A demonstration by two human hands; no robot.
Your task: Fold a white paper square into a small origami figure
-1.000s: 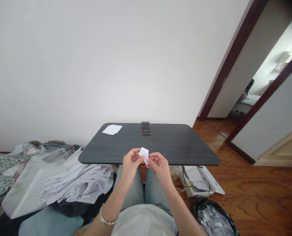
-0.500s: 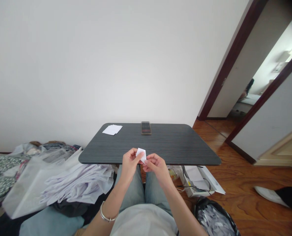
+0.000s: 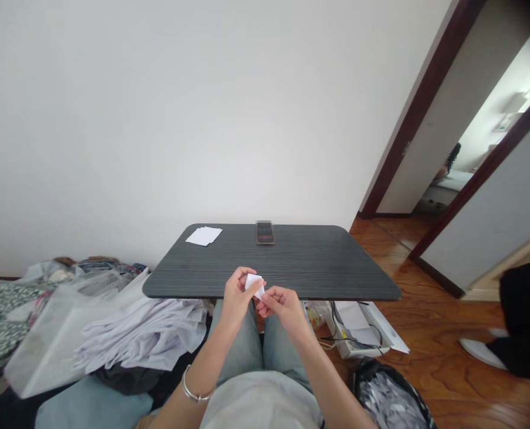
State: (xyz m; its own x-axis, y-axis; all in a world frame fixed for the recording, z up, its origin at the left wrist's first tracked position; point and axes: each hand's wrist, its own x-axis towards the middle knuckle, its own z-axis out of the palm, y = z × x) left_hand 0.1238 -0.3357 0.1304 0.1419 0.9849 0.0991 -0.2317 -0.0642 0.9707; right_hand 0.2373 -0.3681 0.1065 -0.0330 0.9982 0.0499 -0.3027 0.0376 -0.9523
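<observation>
A small folded piece of white paper (image 3: 255, 285) is held between my two hands, just above the near edge of the dark table (image 3: 318, 262). My left hand (image 3: 237, 296) pinches its left side, thumb in front and fingers behind. On the lower right corner, the thumb and fingertips of my right hand (image 3: 281, 305) are closed. Part of the paper is hidden by my fingers. Several loose white sheets (image 3: 203, 236) lie at the table's far left corner.
A phone-like dark object (image 3: 265, 233) lies at the table's back edge. Piled clothes and bags (image 3: 144, 333) are at the left. Right of my legs stand a white box with cables (image 3: 358, 333) and a black bag of scraps (image 3: 390, 399). A person's legs (image 3: 524, 322) are at far right.
The folded paper has tilted and shows a different outline, with my fingers shifted slightly on it. At the far right, more of the other person's dark-clothed legs has come into view.
</observation>
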